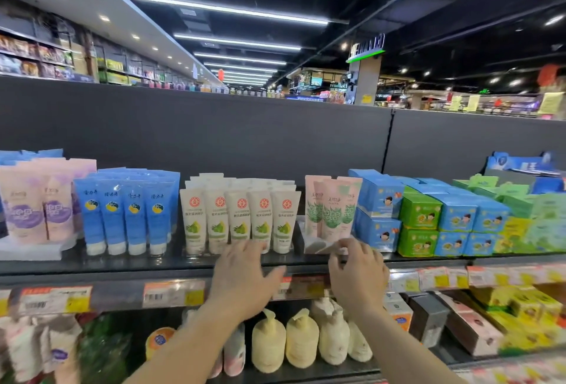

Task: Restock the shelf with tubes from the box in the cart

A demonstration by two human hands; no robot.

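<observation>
Left hand (242, 276): fingers spread and relaxed, holding nothing, at the shelf (122, 264) lip below cream tubes (240, 221). Right hand (356, 273): fingertips curled at the base of pink-and-green tubes (332, 210); grasp could not be told. Tubes stood cap-down, glossy, flat-crimped on top, in rows

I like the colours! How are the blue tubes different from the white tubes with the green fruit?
The blue tubes are blue with a yellow-and-dark picture; the white tubes are cream with a red round badge and a green fruit. Four blue tubes stand in front, but five white ones. The left hand reaches the white tubes, not the blue. Both stand cap-down in rows on the top shelf.
</observation>
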